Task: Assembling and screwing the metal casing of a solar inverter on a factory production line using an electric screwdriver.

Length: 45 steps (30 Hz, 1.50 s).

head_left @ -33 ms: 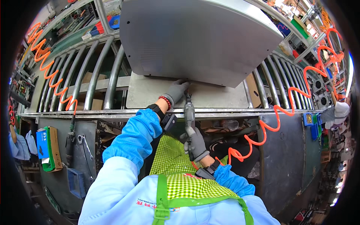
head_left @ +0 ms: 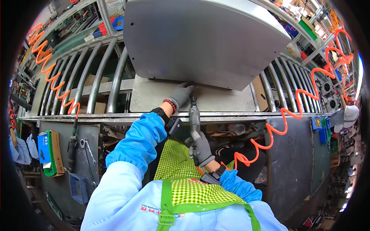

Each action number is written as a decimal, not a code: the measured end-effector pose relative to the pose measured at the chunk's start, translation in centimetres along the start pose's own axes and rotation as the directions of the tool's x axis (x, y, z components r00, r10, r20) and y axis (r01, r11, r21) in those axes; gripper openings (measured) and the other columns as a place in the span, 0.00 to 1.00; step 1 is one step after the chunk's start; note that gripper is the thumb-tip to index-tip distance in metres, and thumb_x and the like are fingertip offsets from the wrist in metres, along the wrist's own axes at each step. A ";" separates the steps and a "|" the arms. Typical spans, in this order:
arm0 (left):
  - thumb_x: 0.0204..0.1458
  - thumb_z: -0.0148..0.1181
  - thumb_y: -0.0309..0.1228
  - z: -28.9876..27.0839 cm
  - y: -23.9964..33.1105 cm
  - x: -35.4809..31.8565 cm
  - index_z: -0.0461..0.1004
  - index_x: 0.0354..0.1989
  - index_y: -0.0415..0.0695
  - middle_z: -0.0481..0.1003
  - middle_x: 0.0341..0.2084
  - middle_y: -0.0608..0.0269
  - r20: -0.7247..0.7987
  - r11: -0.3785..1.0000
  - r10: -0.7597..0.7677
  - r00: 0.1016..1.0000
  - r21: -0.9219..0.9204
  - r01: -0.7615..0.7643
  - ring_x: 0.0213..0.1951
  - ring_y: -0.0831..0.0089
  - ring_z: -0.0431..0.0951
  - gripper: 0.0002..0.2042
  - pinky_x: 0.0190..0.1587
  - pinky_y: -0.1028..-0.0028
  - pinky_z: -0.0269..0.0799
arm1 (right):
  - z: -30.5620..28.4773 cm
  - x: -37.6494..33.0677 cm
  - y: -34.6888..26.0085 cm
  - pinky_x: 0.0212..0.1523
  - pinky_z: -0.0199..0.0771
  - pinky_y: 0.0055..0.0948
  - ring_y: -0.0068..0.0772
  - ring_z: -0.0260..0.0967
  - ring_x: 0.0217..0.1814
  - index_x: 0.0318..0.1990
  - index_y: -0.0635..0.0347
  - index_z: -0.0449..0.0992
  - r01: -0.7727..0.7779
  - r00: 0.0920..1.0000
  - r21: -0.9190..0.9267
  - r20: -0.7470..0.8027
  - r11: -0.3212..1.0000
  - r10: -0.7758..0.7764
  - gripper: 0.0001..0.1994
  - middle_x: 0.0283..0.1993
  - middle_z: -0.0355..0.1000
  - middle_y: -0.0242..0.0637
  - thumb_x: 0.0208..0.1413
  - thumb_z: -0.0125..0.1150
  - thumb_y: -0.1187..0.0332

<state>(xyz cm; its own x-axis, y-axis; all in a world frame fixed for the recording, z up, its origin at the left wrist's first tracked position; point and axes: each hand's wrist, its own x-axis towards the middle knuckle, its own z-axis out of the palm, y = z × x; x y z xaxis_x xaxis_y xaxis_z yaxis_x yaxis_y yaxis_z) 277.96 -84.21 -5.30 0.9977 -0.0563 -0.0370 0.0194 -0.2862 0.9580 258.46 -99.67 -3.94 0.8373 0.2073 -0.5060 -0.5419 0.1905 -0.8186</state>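
Lettering (head_left: 145, 208) in red and blue marks the shirt (head_left: 119, 188), while the right hand (head_left: 201, 148), held low, wraps a driver (head_left: 195, 117) pointing toward the lower edge of the metal casing (head_left: 200, 42), where the left hand (head_left: 181, 94) reaches, grip indeterminable.

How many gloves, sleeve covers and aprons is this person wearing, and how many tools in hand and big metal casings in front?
Grey gloves: 2
Blue sleeve covers: 2
Green checked apron: 1
Handheld power tool: 1
Grey metal casing: 1
Total: 7
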 end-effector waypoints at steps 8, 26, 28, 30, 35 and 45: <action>0.57 0.56 0.45 0.1 0.9 0.1 0.75 0.48 0.41 0.75 0.29 0.67 0.058 0.988 -0.105 0.993 -0.110 0.111 0.28 0.79 0.69 0.20 0.31 0.77 0.65 | -0.1 0.7 1.0 0.10 0.66 0.25 0.23 0.62 0.13 0.52 0.59 0.60 0.009 1.000 -0.019 -0.028 1.000 -0.010 0.24 0.34 0.71 0.41 0.61 0.52 0.48; 0.61 0.46 0.40 -1.5 0.7 0.2 0.74 0.50 0.47 0.72 0.30 0.68 0.170 0.818 -0.332 0.928 -0.438 0.373 0.21 0.80 0.64 0.16 0.24 0.78 0.63 | 2.5 0.8 1.1 0.10 0.65 0.26 0.23 0.62 0.13 0.54 0.58 0.62 -0.138 0.986 0.294 0.132 0.946 0.103 0.36 0.34 0.70 0.38 0.57 0.42 0.32; 0.62 0.45 0.37 -1.5 1.3 -0.1 0.75 0.48 0.48 0.70 0.24 0.71 0.126 0.833 -0.308 0.943 -0.443 0.331 0.18 0.81 0.63 0.14 0.22 0.80 0.61 | 2.3 0.7 1.2 0.10 0.65 0.24 0.22 0.62 0.14 0.54 0.58 0.61 -0.109 0.989 0.262 0.126 0.959 0.078 0.36 0.34 0.70 0.38 0.57 0.43 0.32; 0.62 0.45 0.37 -1.6 0.9 0.2 0.74 0.48 0.47 0.72 0.27 0.70 0.123 0.915 -0.181 0.976 -0.342 0.213 0.19 0.81 0.64 0.14 0.23 0.80 0.62 | 2.2 0.8 1.0 0.10 0.65 0.24 0.22 0.62 0.14 0.54 0.58 0.61 -0.098 0.989 0.268 0.131 0.958 0.064 0.36 0.34 0.70 0.38 0.57 0.42 0.32; 0.62 0.44 0.36 -1.6 0.0 0.8 0.74 0.50 0.47 0.74 0.32 0.68 0.088 0.963 -0.120 0.989 -0.230 0.138 0.22 0.81 0.66 0.15 0.26 0.79 0.63 | 3.0 0.3 0.3 0.10 0.65 0.25 0.22 0.62 0.13 0.53 0.58 0.61 -0.097 0.989 0.249 0.134 0.964 0.065 0.36 0.34 0.70 0.38 0.57 0.41 0.32; 0.62 0.44 0.30 -1.4 1.4 -0.3 0.75 0.46 0.45 0.73 0.28 0.69 0.098 0.913 -0.141 0.985 -0.372 0.167 0.21 0.83 0.66 0.12 0.26 0.82 0.65 | 3.5 0.1 0.2 0.10 0.65 0.25 0.22 0.61 0.13 0.52 0.58 0.62 -0.145 0.986 0.280 0.118 0.949 0.115 0.34 0.33 0.70 0.37 0.58 0.43 0.34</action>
<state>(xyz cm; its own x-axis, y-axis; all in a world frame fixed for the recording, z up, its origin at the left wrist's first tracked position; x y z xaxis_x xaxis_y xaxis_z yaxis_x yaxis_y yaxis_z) 277.77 -83.27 -3.55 0.9739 -0.1086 -0.1992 0.2087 0.0848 0.9743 258.15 -96.24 -3.18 0.7546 0.3395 -0.5615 -0.6558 0.4194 -0.6277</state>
